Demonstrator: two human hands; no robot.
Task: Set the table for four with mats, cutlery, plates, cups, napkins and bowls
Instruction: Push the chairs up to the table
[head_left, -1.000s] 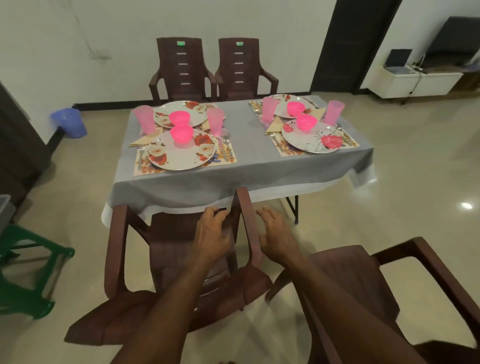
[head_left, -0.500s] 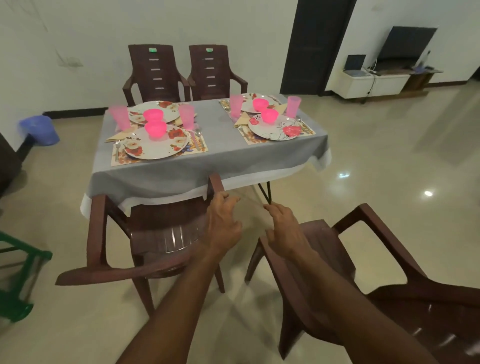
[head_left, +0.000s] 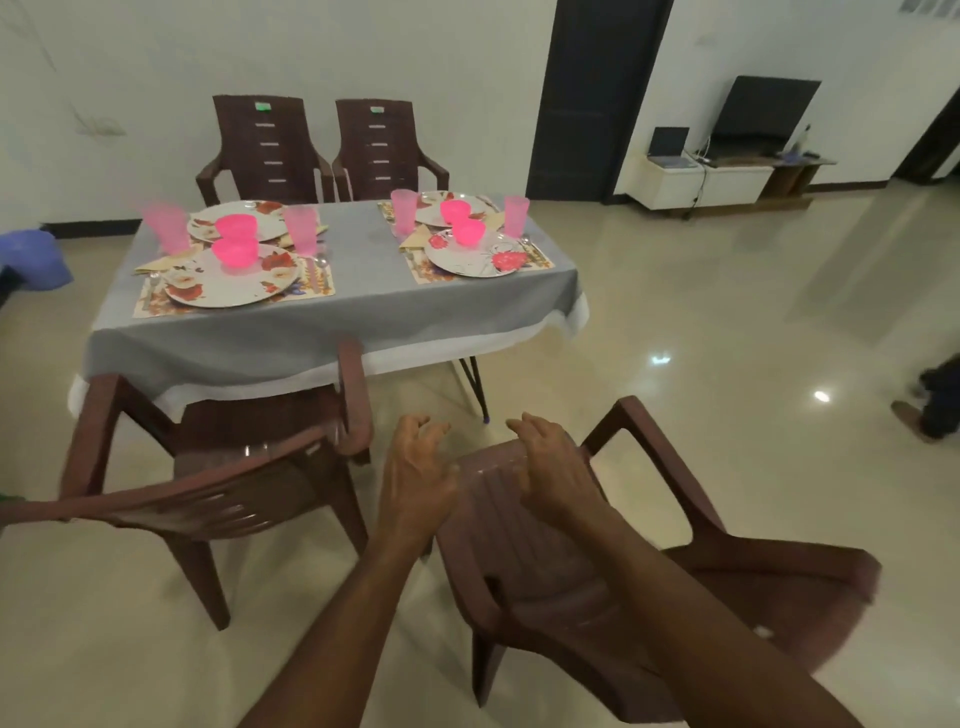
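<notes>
The table (head_left: 353, 317) wears a grey cloth and carries four place settings. Each has a floral mat, a flowered plate (head_left: 208, 293), a pink bowl (head_left: 236, 254), a pink cup (head_left: 301, 228) and a folded napkin (head_left: 161, 262); cutlery lies beside the plates. Two settings sit at the left end and two at the right end (head_left: 467, 260). In the foreground my right hand (head_left: 550, 467) curls its fingers over the far edge of a brown plastic chair (head_left: 545, 571). My left hand (head_left: 415, 478) hovers just left of that chair, fingers spread and bent, holding nothing.
A second brown chair (head_left: 228, 499) stands tucked at the table's near left side. Two more chairs (head_left: 270, 150) line the far side by the wall. A blue bucket (head_left: 36, 260) sits far left, a TV cabinet (head_left: 701, 182) back right, and someone's feet (head_left: 930, 410) at the right edge.
My left hand let go of the left chair's armrest and swung right. Both hands now sit at the right chair, which has turned toward the table. My view shifted rightward.
</notes>
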